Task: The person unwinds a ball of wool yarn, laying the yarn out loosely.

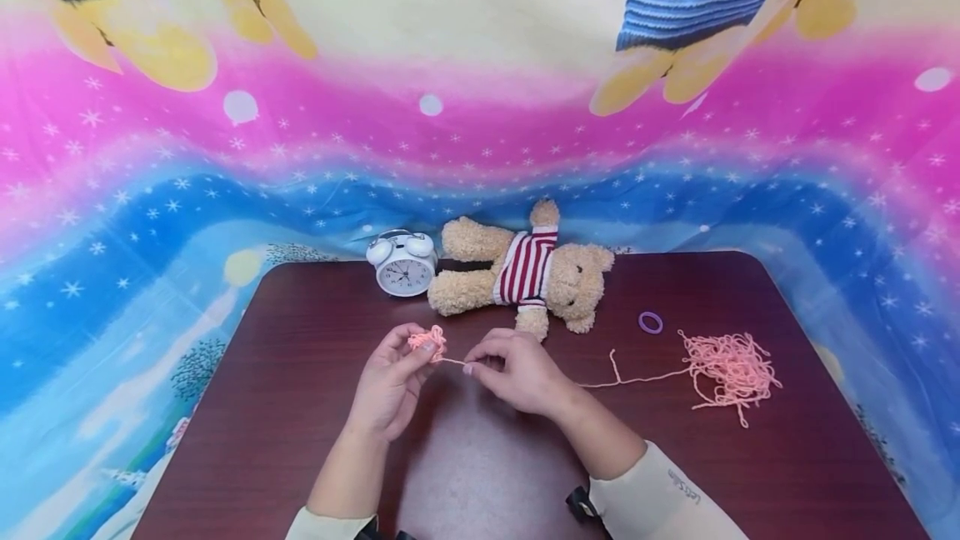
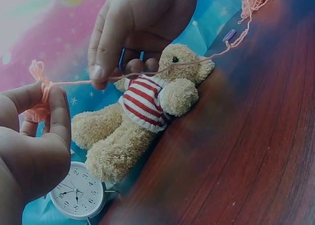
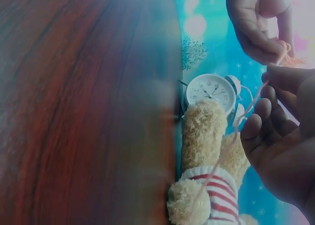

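Observation:
My left hand [image 1: 387, 386] pinches a small wound bundle of pink yarn [image 1: 427, 342] between thumb and fingers, loops poking out above the fingertips in the left wrist view. A little to the right, my right hand [image 1: 521, 369] pinches the yarn strand [image 2: 74, 82] between thumb and index finger. Between the two hands the strand runs straight. Past the right hand it trails across the table to a loose, tangled heap of pink yarn [image 1: 731, 373]. Part of the strand is hidden behind the right hand and wrist in the head view.
Behind the hands, a teddy bear [image 1: 525, 269] in a red-striped shirt lies on its back. Beside its feet stands a white alarm clock [image 1: 403, 269]. A purple ring [image 1: 650, 322] lies near the yarn heap on the dark red table [image 1: 300, 440]. Printed cloth [image 1: 480, 140] hangs around the table.

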